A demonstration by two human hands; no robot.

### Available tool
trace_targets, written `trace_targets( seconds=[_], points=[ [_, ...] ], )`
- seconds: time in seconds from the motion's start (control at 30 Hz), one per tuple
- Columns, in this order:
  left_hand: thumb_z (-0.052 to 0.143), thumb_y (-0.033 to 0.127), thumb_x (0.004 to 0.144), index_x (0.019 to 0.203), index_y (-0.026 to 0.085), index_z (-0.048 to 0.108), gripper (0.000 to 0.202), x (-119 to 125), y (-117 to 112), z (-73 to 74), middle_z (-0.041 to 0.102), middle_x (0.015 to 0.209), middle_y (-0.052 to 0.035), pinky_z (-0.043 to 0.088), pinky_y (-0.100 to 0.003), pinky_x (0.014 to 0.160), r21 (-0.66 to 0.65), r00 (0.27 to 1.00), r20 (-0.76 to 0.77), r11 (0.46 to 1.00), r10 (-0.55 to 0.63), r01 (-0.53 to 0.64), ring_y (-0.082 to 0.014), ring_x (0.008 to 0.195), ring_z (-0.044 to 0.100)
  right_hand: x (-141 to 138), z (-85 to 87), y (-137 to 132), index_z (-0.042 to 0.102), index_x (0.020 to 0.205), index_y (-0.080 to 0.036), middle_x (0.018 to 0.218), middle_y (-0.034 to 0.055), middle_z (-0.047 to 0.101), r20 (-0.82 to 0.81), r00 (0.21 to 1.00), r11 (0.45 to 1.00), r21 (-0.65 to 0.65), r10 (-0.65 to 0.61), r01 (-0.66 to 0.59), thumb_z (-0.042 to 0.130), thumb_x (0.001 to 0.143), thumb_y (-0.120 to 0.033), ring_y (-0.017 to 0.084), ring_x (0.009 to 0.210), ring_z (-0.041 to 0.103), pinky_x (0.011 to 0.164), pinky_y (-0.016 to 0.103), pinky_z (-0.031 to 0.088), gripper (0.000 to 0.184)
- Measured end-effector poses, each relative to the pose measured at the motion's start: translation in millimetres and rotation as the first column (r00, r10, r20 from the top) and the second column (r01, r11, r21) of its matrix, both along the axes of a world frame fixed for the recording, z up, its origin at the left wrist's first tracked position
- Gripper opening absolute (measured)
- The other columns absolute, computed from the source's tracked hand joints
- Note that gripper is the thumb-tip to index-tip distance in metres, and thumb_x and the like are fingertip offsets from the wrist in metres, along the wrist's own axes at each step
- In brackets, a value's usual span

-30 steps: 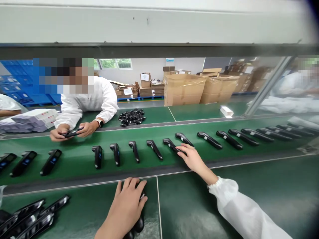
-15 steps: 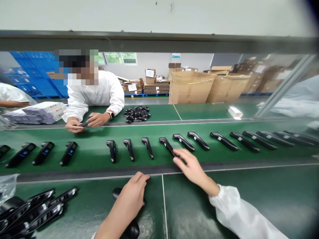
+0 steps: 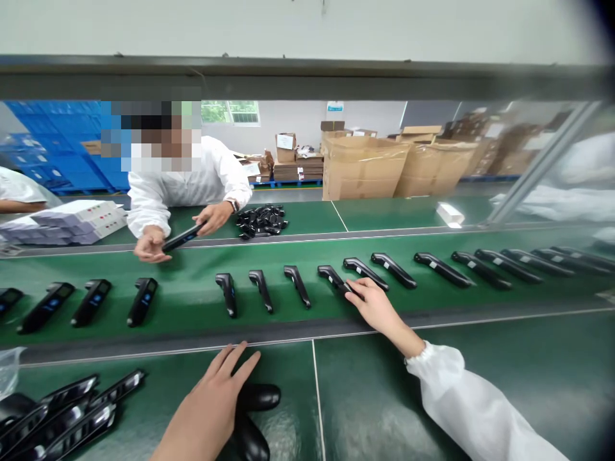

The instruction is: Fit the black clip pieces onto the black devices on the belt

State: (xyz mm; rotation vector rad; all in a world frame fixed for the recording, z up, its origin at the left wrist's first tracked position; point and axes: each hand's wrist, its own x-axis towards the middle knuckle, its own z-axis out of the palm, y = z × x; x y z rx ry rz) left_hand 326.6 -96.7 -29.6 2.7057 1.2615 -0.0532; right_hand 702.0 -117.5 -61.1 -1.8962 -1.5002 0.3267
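Note:
On the green belt, my right hand has its thumb and fingers closed around the lower end of a black angled handheld device, which lies in a spaced row of similar devices. My left hand is over the near bench with its fingers spread, holding nothing. Beside and partly beneath it are two rounded black pieces, partly covered by the hand. Left of that hand lies a pile of long black casings. Other devices on the belt include one with a small screen.
Across the belt, a person in white holds a similar black device. Near them are a heap of black parts and stacked white boxes. A small white box sits farther right. A metal beam spans overhead.
My right hand has closed on the device. My left hand has moved left and spread its fingers. The row has shifted right, and the person opposite now holds their device more in view.

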Motion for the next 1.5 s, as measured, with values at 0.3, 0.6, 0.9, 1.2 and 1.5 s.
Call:
trace_targets(
  seconds=[0.3, 0.6, 0.9, 1.2, 1.5],
  points=[
    [0.038, 0.003, 0.072, 0.141, 0.035, 0.051, 0.077, -46, 9, -16.7, 0.045, 0.151, 0.0053, 0.046, -0.045, 0.108, -0.033, 0.998, -0.016, 0.997, -0.064, 0.063, -0.0266, 0.140, 0.039, 4, -11.0, 20, 0.065, 0.108, -0.008, 0.099, 0.0180, 0.066, 0.513, 0.856, 0.971, -0.164, -0.066, 0.173, 0.047, 0.097, -0.023, 0.030, 0.098, 0.058, 0.092, 0.038, 0.043, 0.025],
    [0.053, 0.048, 0.089, 0.119, 0.023, 0.053, 0.039, 20, -4, 12.5, 0.069, 0.114, -0.0087, 0.060, -0.034, 0.077, -0.287, 0.744, 0.564, 0.930, 0.357, -0.229, -0.0239, 0.091, 0.071, -75, 21.4, -29, 0.063, 0.126, -0.024, 0.126, 0.0113, 0.062, -0.301, 0.935, 0.980, 0.118, 0.187, -0.158, 0.058, 0.091, -0.049, 0.027, 0.112, 0.058, 0.094, 0.042, 0.048, 0.043],
    [0.051, 0.033, 0.093, 0.144, 0.027, 0.039, 0.053, 40, -32, 9.4, 0.052, 0.141, -0.0108, 0.050, -0.045, 0.101, -0.061, 0.898, 0.439, 0.998, 0.005, 0.025, -0.0291, 0.127, 0.053, -100, 16.5, -25, 0.074, 0.103, -0.021, 0.092, 0.0055, 0.069, -0.765, 0.639, 0.996, 0.074, 0.084, -0.042, 0.071, 0.079, -0.051, 0.021, 0.079, 0.063, 0.074, 0.036, 0.053, 0.039],
    [0.035, 0.008, 0.091, 0.129, 0.022, 0.058, 0.047, 10, -46, -3.1, 0.063, 0.117, -0.0104, 0.054, -0.041, 0.088, -0.007, 0.999, 0.047, 1.000, 0.016, -0.016, -0.0267, 0.104, 0.063, -31, -8.5, 38, 0.056, 0.138, -0.013, 0.105, 0.0169, 0.068, 0.311, 0.948, 0.987, -0.125, -0.062, 0.106, 0.046, 0.095, -0.015, 0.027, 0.101, 0.064, 0.091, 0.036, 0.047, 0.044],
    [0.035, 0.016, 0.099, 0.131, 0.020, 0.047, 0.034, 44, -28, 2.8, 0.056, 0.127, -0.0116, 0.055, -0.038, 0.094, 0.101, 0.896, 0.432, 0.993, -0.100, 0.062, -0.0245, 0.114, 0.061, -51, 27.9, 19, 0.055, 0.139, -0.022, 0.132, 0.0160, 0.058, 0.160, 0.987, 1.000, 0.007, -0.021, 0.020, 0.053, 0.096, -0.039, 0.031, 0.118, 0.055, 0.096, 0.045, 0.045, 0.046]
  ],
)
